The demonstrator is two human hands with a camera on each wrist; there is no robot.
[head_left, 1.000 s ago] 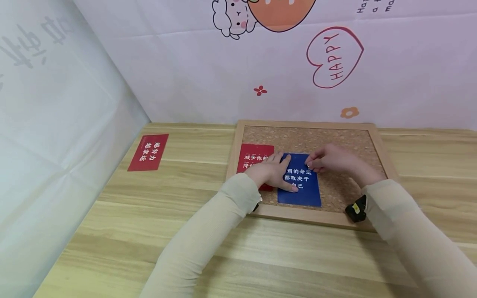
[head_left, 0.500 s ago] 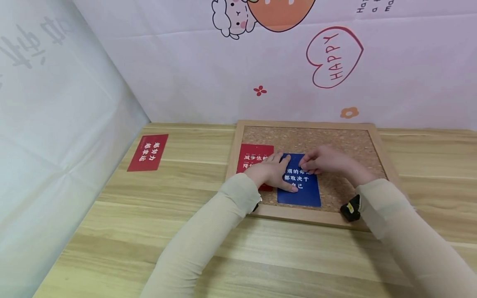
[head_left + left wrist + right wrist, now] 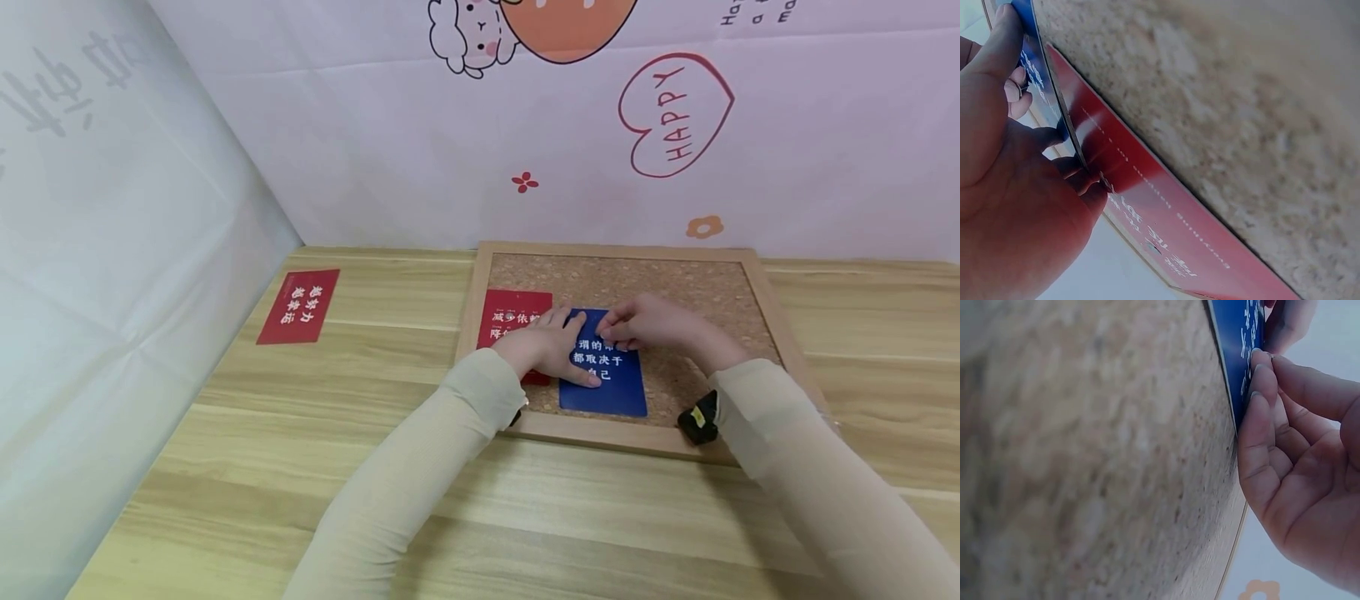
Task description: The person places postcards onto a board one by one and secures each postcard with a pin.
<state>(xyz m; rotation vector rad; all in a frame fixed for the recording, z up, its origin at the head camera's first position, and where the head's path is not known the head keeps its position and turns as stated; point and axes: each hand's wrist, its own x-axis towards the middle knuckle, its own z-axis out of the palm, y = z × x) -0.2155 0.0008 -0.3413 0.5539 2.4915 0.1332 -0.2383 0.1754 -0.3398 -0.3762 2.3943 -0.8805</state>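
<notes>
A blue card (image 3: 603,396) with white characters lies on the cork board (image 3: 697,383). My left hand (image 3: 551,346) rests with spread fingers across it and the red card (image 3: 513,304) to its left, the thumb pressing low on the blue card. A round tack (image 3: 509,317) sits near the top of that red card. My right hand (image 3: 648,325) is over the blue card's upper part, thumb and fingertips pinching a small silver thumbtack (image 3: 1022,91). From the right wrist, the pinching fingertips (image 3: 1263,362) show right at the card's face; the tack is mostly hidden there.
Another red card (image 3: 298,307) lies flat on the wooden table (image 3: 315,433) at the left. The board's wooden frame (image 3: 615,250) stands close to the printed white backdrop (image 3: 375,150) behind. A white sheet (image 3: 97,292) borders the table's left side.
My right hand has slid left along the blue card from its right edge to its top middle, still pinching. The left hand and the cards have stayed in place.
</notes>
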